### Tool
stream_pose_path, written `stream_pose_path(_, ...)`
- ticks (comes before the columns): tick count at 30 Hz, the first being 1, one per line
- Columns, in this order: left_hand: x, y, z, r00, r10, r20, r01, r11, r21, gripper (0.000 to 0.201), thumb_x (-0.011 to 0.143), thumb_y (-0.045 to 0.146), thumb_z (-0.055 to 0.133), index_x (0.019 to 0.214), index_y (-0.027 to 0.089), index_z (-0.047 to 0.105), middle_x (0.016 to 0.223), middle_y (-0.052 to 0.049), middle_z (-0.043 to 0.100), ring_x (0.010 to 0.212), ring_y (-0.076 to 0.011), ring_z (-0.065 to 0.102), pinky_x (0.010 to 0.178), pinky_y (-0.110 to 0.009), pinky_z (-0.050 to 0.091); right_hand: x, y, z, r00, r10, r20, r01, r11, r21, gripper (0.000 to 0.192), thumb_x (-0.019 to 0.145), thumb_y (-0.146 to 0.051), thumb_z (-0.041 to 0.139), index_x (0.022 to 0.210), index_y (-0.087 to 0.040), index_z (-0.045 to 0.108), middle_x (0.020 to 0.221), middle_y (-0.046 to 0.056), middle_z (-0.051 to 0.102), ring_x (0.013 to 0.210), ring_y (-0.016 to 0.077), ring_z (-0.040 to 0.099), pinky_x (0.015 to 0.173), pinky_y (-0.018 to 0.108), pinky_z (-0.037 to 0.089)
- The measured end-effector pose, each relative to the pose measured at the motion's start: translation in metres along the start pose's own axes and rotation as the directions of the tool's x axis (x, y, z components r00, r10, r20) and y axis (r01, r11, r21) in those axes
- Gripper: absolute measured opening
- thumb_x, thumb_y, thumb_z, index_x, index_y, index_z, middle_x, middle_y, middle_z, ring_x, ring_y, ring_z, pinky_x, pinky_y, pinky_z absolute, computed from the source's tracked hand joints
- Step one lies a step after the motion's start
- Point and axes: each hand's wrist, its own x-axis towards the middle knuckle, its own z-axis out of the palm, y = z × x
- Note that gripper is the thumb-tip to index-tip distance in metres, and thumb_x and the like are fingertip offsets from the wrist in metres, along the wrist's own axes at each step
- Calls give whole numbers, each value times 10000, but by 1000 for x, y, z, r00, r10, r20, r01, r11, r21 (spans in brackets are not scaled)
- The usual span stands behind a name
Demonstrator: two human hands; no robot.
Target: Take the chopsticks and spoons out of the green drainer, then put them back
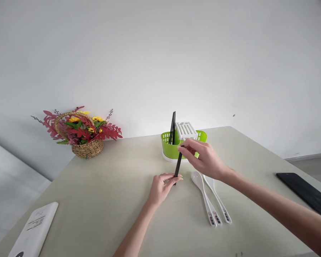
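Holding: both hands meet on black chopsticks, tilted slightly off upright over the table.
Left hand: fingertips pinched around the lower end of the chopsticks, wrist low over the table.
Right hand: thumb and fingers closed on the upper end of the same chopsticks, palm facing down.
Chopsticks' place: just in front of the green cutlery holder, at its 6 o'clock.
Holder: more black chopsticks stand upright in it, beside a white insert.
Spoons: two white spoons lie side by side on the table at 4 o'clock from the left hand.
Flower basket: at 10 o'clock, well apart.
White device: at 8 o'clock, near the table edge.
Black tablet: at 3 o'clock, far right.
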Motion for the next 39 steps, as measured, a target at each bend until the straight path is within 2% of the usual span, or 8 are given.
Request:
stream_pose_path(7,-3,2,1,1000,10,15,-12,990,143,397,961,560,616,845,242,824,861,-37,814,777,-202,734,795,-289,555,37,2,-44,968,143,-206,-111,981,158,358,998,-573,568,936,-232,656,605,-18,583,504,122,541,419,252,400)
stream_pose_path(14,-3,-2,5,997,-44,64,39,996,84,445,982,569,566,852,196,771,743,-47,774,620,-157,667,632,-242,507,103,30,-68,849,130,-512,-77,989,124,338,1008,-539,562,850,-245,615,733,-7,583,486,85,502,434,259,380)
stream_pose_path(18,-3,-2,5,996,-62,58,57,995,80,458,982,579,555,823,197,752,719,-41,762,589,-145,645,607,-236,493,126,43,-42,886,120,-447,-114,993,41,322,1015,-496,557,867,-224,642,758,11,647,493,96,544,474,273,414)
stream_pose_path(23,-3,-4,6,995,-95,38,93,994,52,471,982,584,542,801,196,738,693,-37,745,571,-143,630,575,-235,476,145,56,0,961,176,-212,-206,970,-127,310,1027,-415,517,862,-207,678,727,14,704,505,111,573,559,289,443)
stream_pose_path(29,-1,-7,7,993,-105,49,102,992,71,484,991,590,517,802,201,735,686,-32,743,555,-142,629,563,-235,473,153,77,32,968,239,-75,-250,935,-252,314,993,-394,518,789,-225,687,617,4,682,541,151,574,612,312,442)
stream_pose_path(32,1,-8,7,993,-112,44,108,990,90,487,990,594,515,794,206,736,686,-27,745,546,-139,627,560,-233,473,151,86,37,960,265,-93,-281,912,-298,264,975,-381,524,841,-223,688,726,40,734,605,178,600,599,318,414)
stream_pose_path(35,2,-9,7,992,-114,51,108,989,101,489,992,595,508,802,209,741,688,-29,748,545,-140,629,562,-234,477,150,87,34,952,268,-148,-302,895,-328,221,960,-355,540,1083,-220,664,885,66,771,755,225,650,642,337,417)
stream_pose_path(39,1,-8,6,992,-116,51,111,990,92,481,993,583,514,795,206,736,689,-29,743,550,-138,628,556,-229,470,142,74,18,967,172,-188,-228,912,-341,298,974,-359,535,1237,-224,574,965,58,772,732,207,653,652,346,429)
